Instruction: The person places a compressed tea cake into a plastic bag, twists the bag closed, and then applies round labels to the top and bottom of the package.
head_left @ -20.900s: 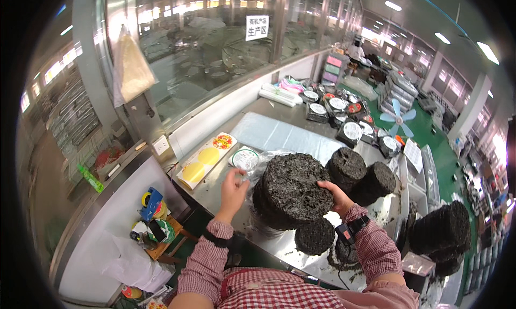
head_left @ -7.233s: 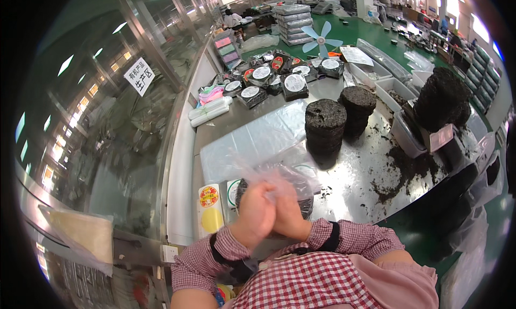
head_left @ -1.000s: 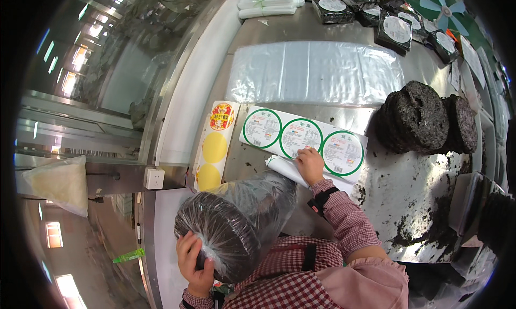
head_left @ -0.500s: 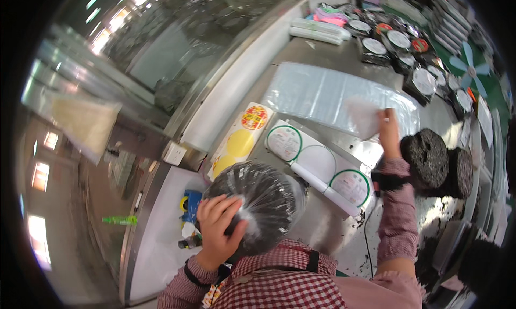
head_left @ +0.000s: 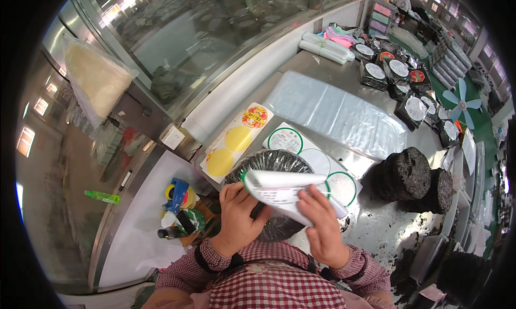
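A black round bundle (head_left: 279,231) in clear film stands close in front of my body. Over its top a white round label (head_left: 282,201) with a green rim is bent upward and curls over itself. My left hand (head_left: 240,218) has its fingers bent at the label's left edge, with the thumb apart over the black bundle. On the label's right side my right hand (head_left: 324,228) has its fingers lying across it and the thumb near its lower edge. Just beyond lies a strip of round green-rimmed labels (head_left: 285,141), partly covered by the curled one.
Yellow round stickers (head_left: 238,139) lie left of the strip. A stack of clear plastic bags (head_left: 344,112) lies behind. Black round cakes (head_left: 403,174) stand right, among dark crumbs. Wrapped black packs (head_left: 399,68) fill the far right. A blue tape dispenser (head_left: 180,195) sits at the left.
My right hand has come from the far right by the plastic bags back to the bundle. My left hand has shifted slightly right. A curled label now covers much of the bundle.
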